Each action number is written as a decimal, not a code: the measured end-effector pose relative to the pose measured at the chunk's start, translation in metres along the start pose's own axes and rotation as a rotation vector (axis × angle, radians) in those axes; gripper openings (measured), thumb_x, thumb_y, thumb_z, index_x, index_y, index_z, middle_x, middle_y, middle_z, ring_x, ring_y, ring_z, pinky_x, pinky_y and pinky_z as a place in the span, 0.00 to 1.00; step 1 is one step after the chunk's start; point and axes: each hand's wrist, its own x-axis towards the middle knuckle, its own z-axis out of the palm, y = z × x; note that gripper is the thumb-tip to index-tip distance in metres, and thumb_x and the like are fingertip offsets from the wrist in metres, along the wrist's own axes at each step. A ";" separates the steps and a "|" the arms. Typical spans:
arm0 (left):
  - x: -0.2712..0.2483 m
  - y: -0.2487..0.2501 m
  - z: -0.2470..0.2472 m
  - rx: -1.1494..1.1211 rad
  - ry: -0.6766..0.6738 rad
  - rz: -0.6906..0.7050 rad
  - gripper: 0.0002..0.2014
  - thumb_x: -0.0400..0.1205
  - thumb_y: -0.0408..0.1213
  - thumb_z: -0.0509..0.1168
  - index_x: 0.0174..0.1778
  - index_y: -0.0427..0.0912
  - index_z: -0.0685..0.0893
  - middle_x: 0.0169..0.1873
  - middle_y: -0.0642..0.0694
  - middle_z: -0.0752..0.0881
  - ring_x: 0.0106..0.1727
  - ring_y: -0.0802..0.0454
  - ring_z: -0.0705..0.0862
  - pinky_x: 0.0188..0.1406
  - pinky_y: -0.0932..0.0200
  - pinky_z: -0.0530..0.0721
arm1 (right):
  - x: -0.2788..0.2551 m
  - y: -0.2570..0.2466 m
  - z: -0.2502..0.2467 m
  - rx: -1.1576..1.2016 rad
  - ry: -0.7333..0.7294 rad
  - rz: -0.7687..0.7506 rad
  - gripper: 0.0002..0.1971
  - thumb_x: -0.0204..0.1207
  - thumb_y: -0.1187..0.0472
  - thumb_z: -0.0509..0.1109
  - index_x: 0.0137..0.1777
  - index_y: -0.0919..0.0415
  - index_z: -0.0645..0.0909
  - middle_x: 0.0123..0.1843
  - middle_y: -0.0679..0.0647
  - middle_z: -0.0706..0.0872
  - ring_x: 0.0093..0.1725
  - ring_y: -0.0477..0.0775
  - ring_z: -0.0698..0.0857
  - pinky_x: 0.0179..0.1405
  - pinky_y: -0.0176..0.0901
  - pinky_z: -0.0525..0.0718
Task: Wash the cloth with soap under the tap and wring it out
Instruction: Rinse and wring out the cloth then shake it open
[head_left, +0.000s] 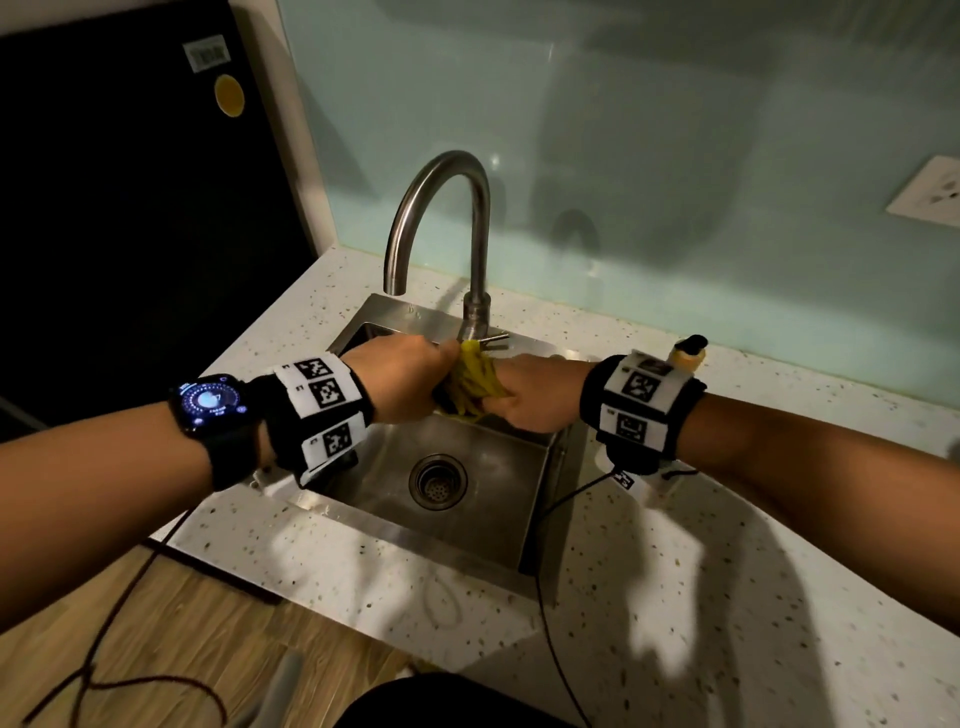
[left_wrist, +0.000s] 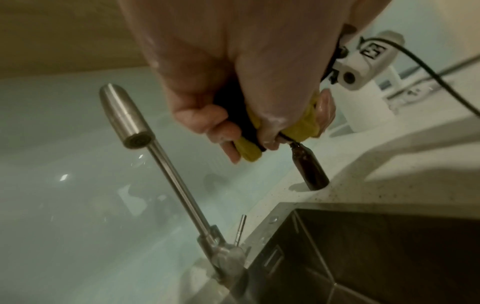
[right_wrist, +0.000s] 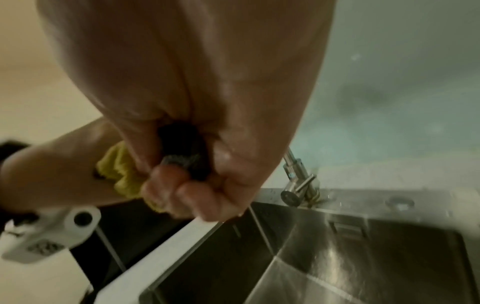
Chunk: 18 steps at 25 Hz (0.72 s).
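Observation:
A yellow cloth (head_left: 474, 382) with a dark side is bunched and twisted between both hands over the steel sink (head_left: 540, 457). My left hand (head_left: 402, 384) grips its left end, fingers curled round it (left_wrist: 246, 148). My right hand (head_left: 530, 395) grips the other end in a fist (right_wrist: 182, 185), and yellow folds (right_wrist: 119, 170) stick out beside it. Both hands look wet. Thin streams of water fall from the right fist into the basin. The curved tap (head_left: 441, 208) stands behind the hands; no water shows at its spout (left_wrist: 137, 140).
A dark brown bottle (left_wrist: 310, 168) stands on the speckled counter (head_left: 675, 597) right of the sink; in the head view only its top (head_left: 690, 349) shows. The drain (head_left: 437, 480) lies in the basin's middle. A black appliance (head_left: 130, 208) stands at left. A wall socket (head_left: 930, 192) is on the glass backsplash.

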 end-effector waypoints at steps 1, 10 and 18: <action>0.001 -0.004 0.000 -0.059 -0.047 0.000 0.15 0.80 0.36 0.65 0.62 0.45 0.77 0.44 0.47 0.85 0.44 0.47 0.85 0.42 0.55 0.85 | 0.001 -0.001 0.002 -0.103 0.014 0.010 0.13 0.88 0.59 0.56 0.41 0.44 0.70 0.34 0.42 0.71 0.32 0.41 0.72 0.36 0.26 0.69; 0.004 -0.026 -0.021 -0.594 -0.336 0.018 0.08 0.82 0.34 0.66 0.52 0.43 0.90 0.44 0.46 0.91 0.46 0.51 0.88 0.50 0.57 0.83 | 0.006 0.006 -0.009 -0.580 0.248 -0.131 0.17 0.86 0.57 0.56 0.69 0.67 0.72 0.48 0.63 0.83 0.39 0.57 0.74 0.41 0.54 0.79; -0.009 -0.028 -0.027 -1.070 -0.367 -0.041 0.04 0.66 0.39 0.71 0.27 0.45 0.84 0.17 0.44 0.68 0.18 0.51 0.61 0.21 0.58 0.56 | 0.011 0.011 -0.012 -0.589 0.576 -0.290 0.19 0.84 0.57 0.48 0.48 0.64 0.80 0.33 0.61 0.83 0.31 0.63 0.82 0.34 0.51 0.81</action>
